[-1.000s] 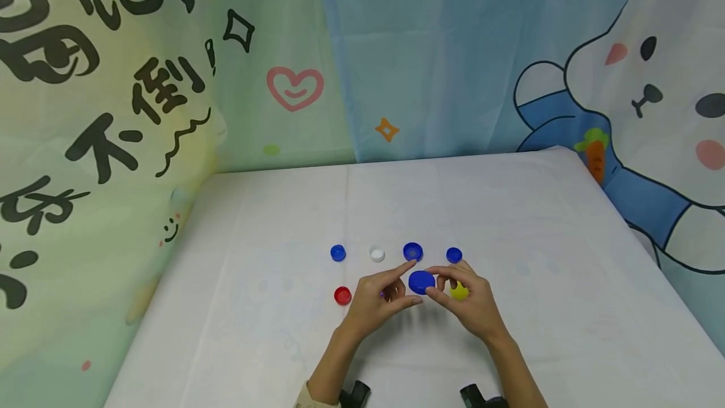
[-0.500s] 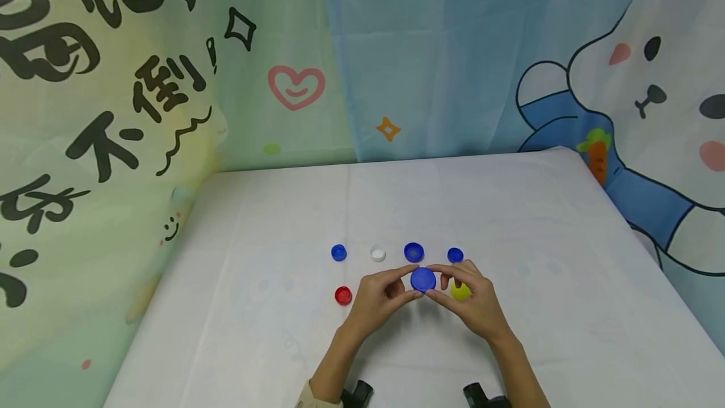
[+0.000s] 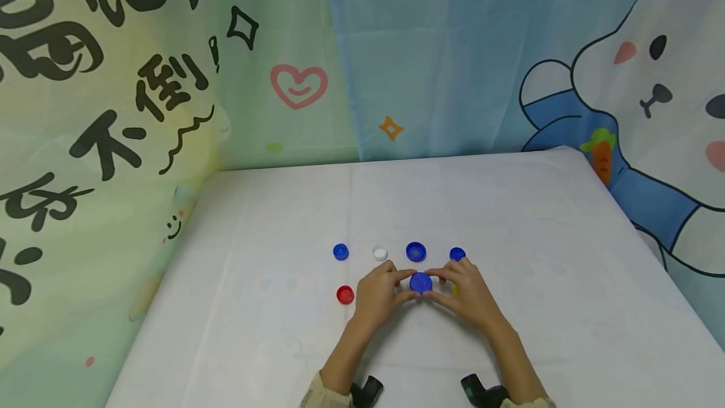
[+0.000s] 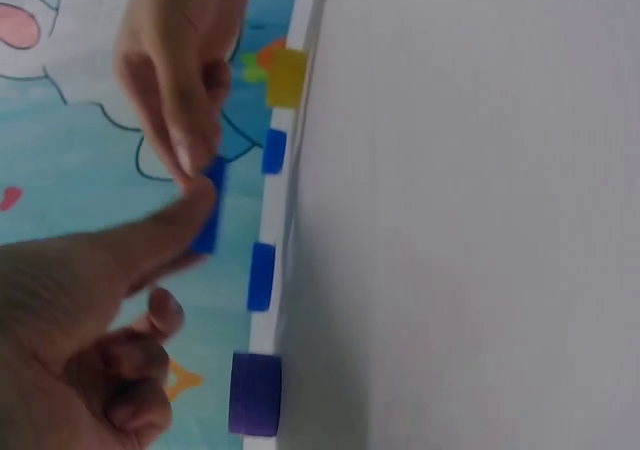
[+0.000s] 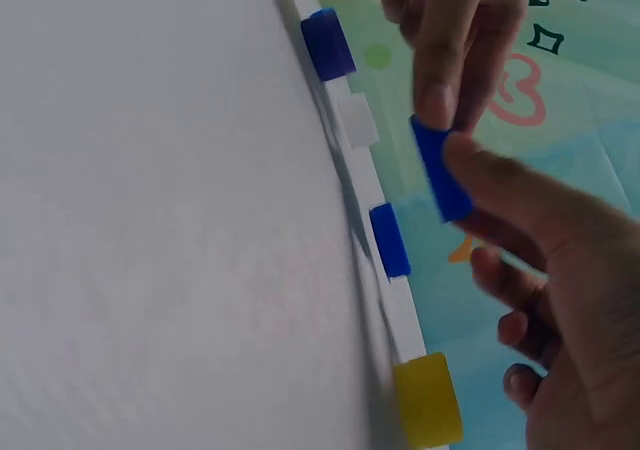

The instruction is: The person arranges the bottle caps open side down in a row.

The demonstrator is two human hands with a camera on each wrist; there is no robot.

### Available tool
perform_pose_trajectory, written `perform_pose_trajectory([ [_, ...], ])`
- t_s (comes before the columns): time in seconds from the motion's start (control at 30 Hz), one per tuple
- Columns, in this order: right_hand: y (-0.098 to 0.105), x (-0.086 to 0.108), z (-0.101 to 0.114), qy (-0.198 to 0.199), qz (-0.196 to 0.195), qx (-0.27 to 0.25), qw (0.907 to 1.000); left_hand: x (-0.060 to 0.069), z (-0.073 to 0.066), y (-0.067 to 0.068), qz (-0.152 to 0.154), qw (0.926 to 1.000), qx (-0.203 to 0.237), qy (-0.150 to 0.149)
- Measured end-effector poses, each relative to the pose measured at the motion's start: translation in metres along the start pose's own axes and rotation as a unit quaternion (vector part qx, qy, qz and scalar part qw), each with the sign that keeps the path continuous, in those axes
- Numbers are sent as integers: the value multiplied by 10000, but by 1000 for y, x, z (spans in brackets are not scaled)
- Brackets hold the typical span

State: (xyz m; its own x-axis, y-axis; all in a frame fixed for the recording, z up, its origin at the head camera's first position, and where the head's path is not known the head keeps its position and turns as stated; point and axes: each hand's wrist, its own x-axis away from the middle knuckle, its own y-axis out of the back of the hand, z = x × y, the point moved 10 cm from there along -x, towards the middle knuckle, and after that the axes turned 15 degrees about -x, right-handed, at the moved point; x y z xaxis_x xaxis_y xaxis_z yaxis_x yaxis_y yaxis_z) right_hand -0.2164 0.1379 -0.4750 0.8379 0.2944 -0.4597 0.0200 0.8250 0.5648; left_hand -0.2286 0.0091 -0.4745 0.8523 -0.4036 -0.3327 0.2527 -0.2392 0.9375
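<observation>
Together, both hands (image 3: pixel 376 296) (image 3: pixel 466 294) pinch blue cap (image 3: pixel 421 283), grips just cap-wide.

The held blue cap (image 4: pixel 209 236) (left wrist view) is partly hidden.

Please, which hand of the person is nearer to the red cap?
Left. The left hand is just right of the red cap; the right hand is farther right, beyond the held blue cap.
</observation>
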Motion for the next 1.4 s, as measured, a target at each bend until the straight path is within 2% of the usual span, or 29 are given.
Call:
perform_pose_trajectory([
  [0.17, -9, 3, -9, -94, 93, 176, 9998, -1, -2, -8, 251, 9974, -647, 193],
  [0.3, -13, 4, -11, -140, 139, 287, 9994, 0, -2, -12, 323, 9958, -823, 254],
  [0.57, -19, 5, -13, -355, 291, 591, 9972, 2, -3, -13, 230, 9970, -702, 212],
  [0.73, -16, 4, -10, -295, 259, 645, 9971, 1, 0, -19, 519, 9958, -701, 285],
  [0.87, -14, 3, -3, -113, 126, 666, 9976, 2, 5, -14, 574, 9955, -661, 363],
  [1.0, -12, -2, 10, 71, -73, 480, 9988, 2, 13, -1, 445, 9972, -395, 448],
  [1.13, -16, -8, 23, 9, -180, 174, 9997, 5, 29, 5, 564, 9959, -29, 707],
  [1.3, -30, -15, 33, -215, -39, -89, 9997, 13, 52, 10, 655, 9909, 277, 1142],
  [1.4, -42, -19, 34, -255, 111, -71, 9996, 16, 61, 12, 663, 9896, 431, 1199],
])
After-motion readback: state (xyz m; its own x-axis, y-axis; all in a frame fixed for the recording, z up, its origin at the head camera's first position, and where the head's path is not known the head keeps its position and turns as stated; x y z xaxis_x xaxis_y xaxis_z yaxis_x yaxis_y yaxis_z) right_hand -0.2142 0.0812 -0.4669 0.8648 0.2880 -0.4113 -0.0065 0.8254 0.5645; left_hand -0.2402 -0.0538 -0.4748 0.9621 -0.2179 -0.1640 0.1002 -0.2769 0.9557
